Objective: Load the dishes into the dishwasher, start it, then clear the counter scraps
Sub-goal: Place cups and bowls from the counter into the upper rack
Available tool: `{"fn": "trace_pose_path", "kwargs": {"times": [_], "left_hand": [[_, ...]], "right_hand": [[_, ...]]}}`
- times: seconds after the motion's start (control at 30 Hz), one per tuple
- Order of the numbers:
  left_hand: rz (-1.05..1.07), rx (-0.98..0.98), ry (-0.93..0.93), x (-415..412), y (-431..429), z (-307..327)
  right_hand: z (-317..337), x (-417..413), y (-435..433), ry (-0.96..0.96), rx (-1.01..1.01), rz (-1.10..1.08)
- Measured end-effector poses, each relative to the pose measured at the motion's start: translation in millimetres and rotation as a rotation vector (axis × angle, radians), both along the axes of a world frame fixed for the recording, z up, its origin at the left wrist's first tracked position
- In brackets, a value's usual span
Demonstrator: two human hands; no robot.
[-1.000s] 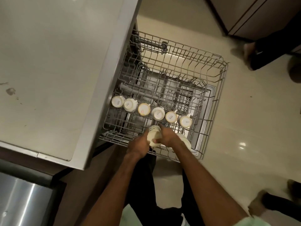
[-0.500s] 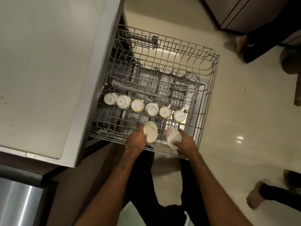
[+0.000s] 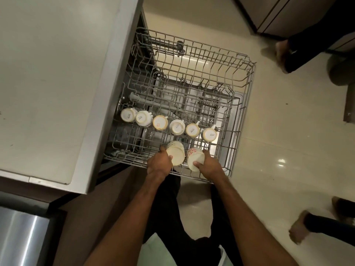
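Observation:
The grey wire upper rack (image 3: 244, 120) of the dishwasher is pulled out over the floor. Several white cups (image 3: 176, 127) stand upside down in a row across it. At the rack's near edge my left hand (image 3: 159, 166) grips a plain cream cup (image 3: 175, 153) turned bottom up. Right beside it my right hand (image 3: 209, 167) grips a white cup with red print (image 3: 195, 157), also bottom up. The two cups sit side by side, almost touching.
A pale counter (image 3: 57, 83) lies to the left above the dishwasher. A steel appliance front (image 3: 21, 237) is at the lower left. Other people's feet stand on the tiled floor at the upper right (image 3: 282, 52) and lower right (image 3: 299, 231).
Both hands were together on one cup; now they are apart, each with a cup at the rack's near edge. The right hand has brought the red-printed cup into sight.

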State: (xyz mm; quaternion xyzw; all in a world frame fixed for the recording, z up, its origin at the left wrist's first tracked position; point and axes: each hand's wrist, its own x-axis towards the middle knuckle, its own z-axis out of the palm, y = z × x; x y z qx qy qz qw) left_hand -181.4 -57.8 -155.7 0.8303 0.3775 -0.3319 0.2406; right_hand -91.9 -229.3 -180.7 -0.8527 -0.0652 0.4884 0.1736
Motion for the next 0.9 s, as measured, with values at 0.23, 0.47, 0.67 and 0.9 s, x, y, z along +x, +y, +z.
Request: {"fn": "trace_pose_path", "kwargs": {"times": [0.23, 0.47, 0.67, 0.9], "left_hand": [[-0.010, 0.022, -0.080, -7, -8, 5], [0.106, 0.092, -0.090, -12, -17, 28], [0.363, 0.195, -0.121, -19, -44, 78], [0.709, 0.274, -0.256, -42, -91, 126]], "right_hand": [[8, 6, -6, -0.017, -0.008, 0.047], [24, 12, -12, -0.141, 0.012, 0.175], [63, 21, 3, -0.204, 0.070, 0.491], [115, 38, 53, -0.324, 0.263, 0.749]]}}
